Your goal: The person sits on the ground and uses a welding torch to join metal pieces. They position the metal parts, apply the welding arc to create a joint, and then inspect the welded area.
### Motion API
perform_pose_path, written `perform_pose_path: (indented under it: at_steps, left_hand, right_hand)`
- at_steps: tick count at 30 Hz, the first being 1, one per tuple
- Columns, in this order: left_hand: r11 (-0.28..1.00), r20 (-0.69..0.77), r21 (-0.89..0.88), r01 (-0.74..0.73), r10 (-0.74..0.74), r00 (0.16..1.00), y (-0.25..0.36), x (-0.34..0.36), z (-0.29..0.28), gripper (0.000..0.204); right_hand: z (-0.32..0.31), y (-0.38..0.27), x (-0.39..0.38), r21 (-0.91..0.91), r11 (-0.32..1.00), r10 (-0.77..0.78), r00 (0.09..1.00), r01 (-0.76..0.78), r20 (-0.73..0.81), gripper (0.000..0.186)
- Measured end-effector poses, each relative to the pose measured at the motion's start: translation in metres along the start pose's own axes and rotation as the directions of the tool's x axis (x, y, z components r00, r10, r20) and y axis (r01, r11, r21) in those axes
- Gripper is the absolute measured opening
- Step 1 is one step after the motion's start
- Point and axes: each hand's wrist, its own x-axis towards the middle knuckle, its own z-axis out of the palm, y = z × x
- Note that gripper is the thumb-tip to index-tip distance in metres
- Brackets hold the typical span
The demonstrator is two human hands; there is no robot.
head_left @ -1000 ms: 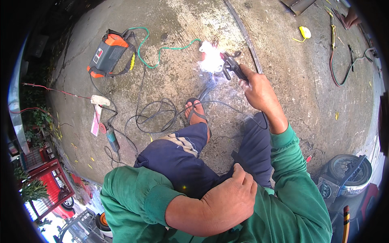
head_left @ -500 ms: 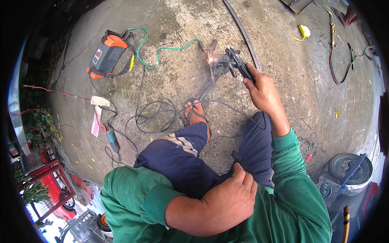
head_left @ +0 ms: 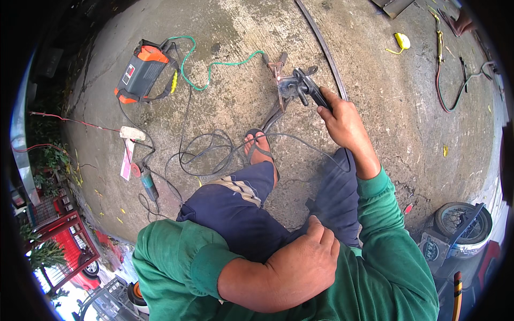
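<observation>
My right hand [head_left: 345,123] is wrapped round the black handle of a welding electrode holder [head_left: 317,92]. The holder's head is beside a small metal workpiece [head_left: 287,88], where a little smoke hangs. An earth clamp [head_left: 276,67] on the green cable sits at the workpiece's far side. Long dark metal jaws or bars [head_left: 274,115] run from the piece toward my sandalled foot [head_left: 258,147]. My left hand [head_left: 308,262] lies across my lap, fingers curled together by a dark object [head_left: 310,204] near my knee; whether it is in their grip is partly hidden.
A black and orange welding machine [head_left: 143,72] stands at the far left. An angle grinder [head_left: 149,184] lies nearer, beside looped black cable [head_left: 209,155]. A long flat metal bar [head_left: 324,43] crosses the concrete; a yellow tape measure [head_left: 401,41] and a wheel [head_left: 463,222] are at right.
The bright arc at the workpiece has gone out and the smoke has thinned. My right hand and the electrode holder have shifted slightly. My left hand has stayed still.
</observation>
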Motion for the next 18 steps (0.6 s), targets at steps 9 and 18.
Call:
perform_pose_path:
  at_steps: [9, 18]
  left_hand:
    - [1.000, -0.008, -0.009, -0.017, 0.017, 1.000, -0.002, -0.001, 0.000, 0.026]
    - [1.000, -0.007, -0.011, -0.005, 0.005, 1.000, 0.000, -0.001, -0.001, 0.027]
  right_hand:
    - [0.008, 0.011, 0.002, -0.021, 0.997, -0.079, 0.996, 0.079, -0.051, 0.048]
    - [0.003, -0.002, 0.002, 0.009, 1.000, -0.006, 1.000, 0.006, 0.008, 0.048]
